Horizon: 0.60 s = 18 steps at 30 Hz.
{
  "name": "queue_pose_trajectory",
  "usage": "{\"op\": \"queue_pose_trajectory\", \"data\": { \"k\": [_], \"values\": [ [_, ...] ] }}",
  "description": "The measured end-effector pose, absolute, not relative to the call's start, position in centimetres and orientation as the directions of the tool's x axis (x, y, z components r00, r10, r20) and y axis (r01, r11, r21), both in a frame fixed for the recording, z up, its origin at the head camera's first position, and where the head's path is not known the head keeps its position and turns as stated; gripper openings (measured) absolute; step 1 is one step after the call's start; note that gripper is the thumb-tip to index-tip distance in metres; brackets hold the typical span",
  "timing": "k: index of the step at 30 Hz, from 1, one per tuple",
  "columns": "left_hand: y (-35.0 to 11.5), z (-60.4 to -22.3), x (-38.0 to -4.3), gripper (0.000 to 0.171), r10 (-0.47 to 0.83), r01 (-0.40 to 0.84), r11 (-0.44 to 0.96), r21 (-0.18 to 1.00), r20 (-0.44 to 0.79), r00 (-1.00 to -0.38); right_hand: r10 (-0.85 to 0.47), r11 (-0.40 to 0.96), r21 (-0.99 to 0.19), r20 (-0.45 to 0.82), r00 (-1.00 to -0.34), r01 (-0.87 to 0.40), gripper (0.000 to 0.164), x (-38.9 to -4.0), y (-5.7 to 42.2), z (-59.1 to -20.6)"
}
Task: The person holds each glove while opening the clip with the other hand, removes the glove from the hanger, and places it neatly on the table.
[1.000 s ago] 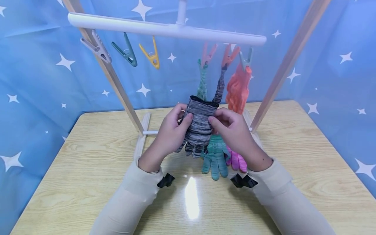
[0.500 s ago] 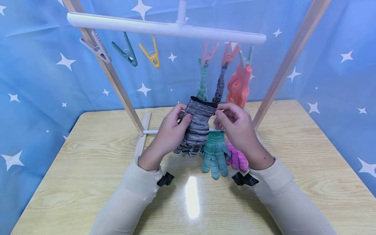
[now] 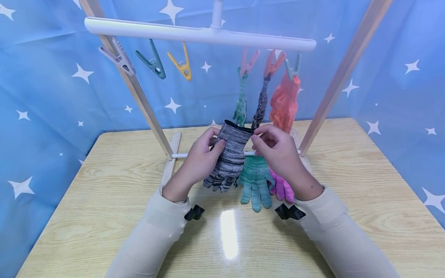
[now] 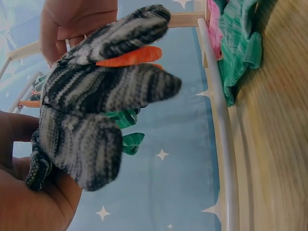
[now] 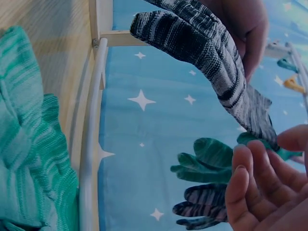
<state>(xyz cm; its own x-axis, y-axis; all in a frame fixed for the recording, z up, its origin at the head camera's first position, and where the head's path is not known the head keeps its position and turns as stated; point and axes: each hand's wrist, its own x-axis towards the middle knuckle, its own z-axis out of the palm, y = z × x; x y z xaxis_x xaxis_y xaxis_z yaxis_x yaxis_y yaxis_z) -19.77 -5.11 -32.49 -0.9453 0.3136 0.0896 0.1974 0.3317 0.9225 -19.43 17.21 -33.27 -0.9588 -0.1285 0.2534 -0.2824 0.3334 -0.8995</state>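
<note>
My left hand (image 3: 203,156) grips a black-and-grey striped knit glove (image 3: 230,154) by its left side, thumb in front. The glove's cuff opening is up and its fingers hang down, tilted to the left. At the cuff's right corner, the thumb and index finger of my right hand (image 3: 279,150) pinch the edge; the right wrist view has the cuff end (image 5: 269,130) at those fingertips. The glove's loose fingers (image 4: 82,139) fill the left wrist view. Behind it hang a green glove (image 3: 240,102), another black-and-grey glove (image 3: 261,102) and an orange glove (image 3: 285,104).
A white bar (image 3: 167,33) on a wooden frame carries grey (image 3: 121,60), dark green (image 3: 154,63) and yellow (image 3: 182,65) clothespins at left. Pink, red and pale green clothespins hold the hanging gloves. On the table (image 3: 104,216) lie a green glove (image 3: 256,183) and a pink glove (image 3: 282,189).
The glove has shifted slightly left and down, tilting more. My right hand has moved from the glove's right side to its cuff corner, uncovering more of the green glove on the table.
</note>
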Motion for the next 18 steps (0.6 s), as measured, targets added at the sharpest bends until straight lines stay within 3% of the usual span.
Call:
{"op": "queue_pose_trajectory", "data": {
  "k": [11,14,18],
  "values": [
    [-5.7,-33.4,-20.4,0.019,0.328,0.163,0.42,0.893,0.018,-0.944,-0.117,0.438,-0.851,0.265,-0.957,-0.29,0.025,-20.2,17.7,-33.8],
    [-5.8,-33.8,-20.7,0.021,0.339,0.138,0.451,0.882,-0.027,-0.94,-0.052,0.448,-0.837,0.326,-0.944,-0.314,0.023,-20.6,18.6,-33.9],
    [-5.9,-34.2,-21.0,0.024,0.359,0.128,0.486,0.865,-0.064,-0.931,0.128,0.416,-0.848,0.412,-0.902,-0.328,0.02,-20.9,20.5,-33.9]
  ]
}}
